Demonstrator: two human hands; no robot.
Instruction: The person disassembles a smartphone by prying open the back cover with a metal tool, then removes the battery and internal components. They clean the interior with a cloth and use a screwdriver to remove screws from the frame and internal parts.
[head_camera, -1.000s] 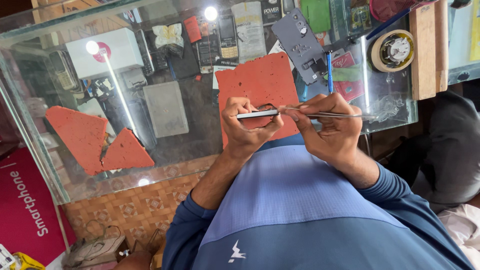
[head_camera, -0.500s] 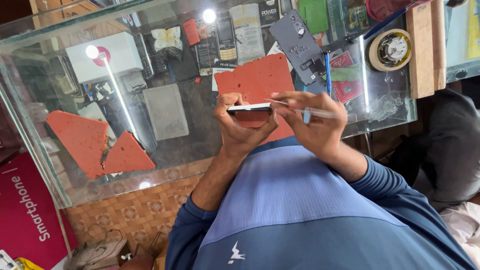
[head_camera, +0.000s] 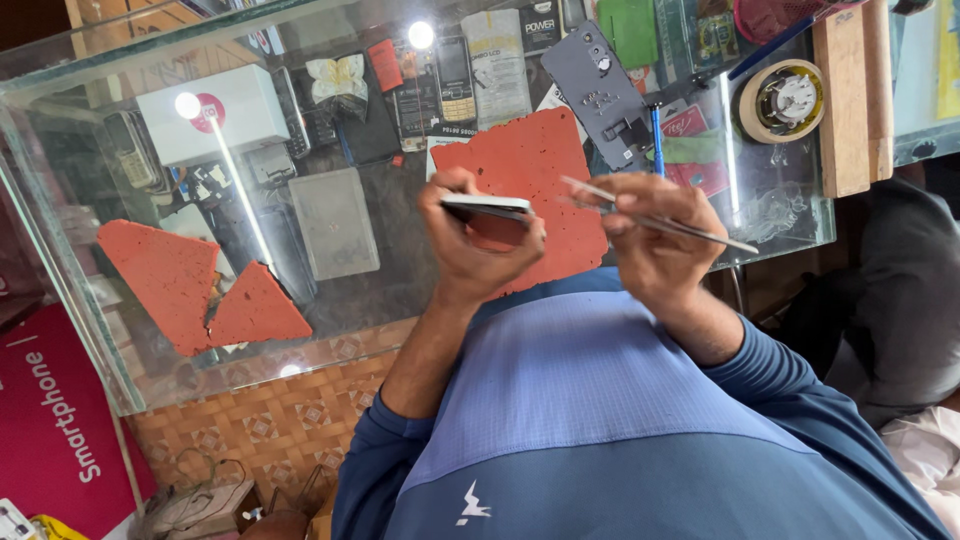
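Observation:
My left hand grips a slim smartphone edge-on, held above a red work mat on the glass counter. My right hand pinches thin metal tweezers that lie nearly level, one end pointing left toward the phone with a small gap between them. Both hands hover in front of my blue shirt, just over the counter's near edge.
On the glass counter lie a grey phone back cover, a blue-handled tool, a tape roll, a wooden block and two red mat pieces. A white box, a grey plate and several old phones show through the glass.
The tweezers were at the phone's edge before; my right hand has drawn them away to the right. My left hand has tilted the phone slightly.

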